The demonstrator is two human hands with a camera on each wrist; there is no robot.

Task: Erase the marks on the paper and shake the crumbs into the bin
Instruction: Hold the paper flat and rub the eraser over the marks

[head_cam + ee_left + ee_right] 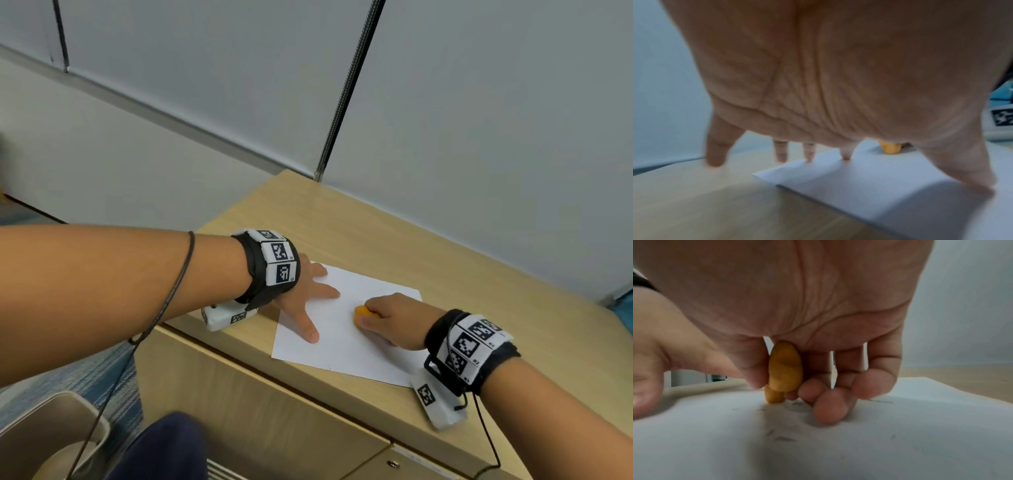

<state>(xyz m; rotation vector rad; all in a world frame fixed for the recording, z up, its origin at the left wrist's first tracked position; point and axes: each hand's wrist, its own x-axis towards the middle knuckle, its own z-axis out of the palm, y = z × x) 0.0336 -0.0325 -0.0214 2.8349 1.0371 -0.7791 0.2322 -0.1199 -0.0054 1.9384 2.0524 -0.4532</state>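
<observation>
Both hands lowered, centre frame.
Left hand (301, 294) flat, fingers spread; right hand (394, 318) curled, thumb and fingers pinching.

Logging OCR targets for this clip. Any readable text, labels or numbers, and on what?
No words or brands read anywhere.
Left wrist band: black-and-white square code markers; tiny characters at their corners, too small to read.
Right wrist band: the same, too small to read.
Paper: no writing legible; only faint marks and crumbs near the orange eraser.
</observation>
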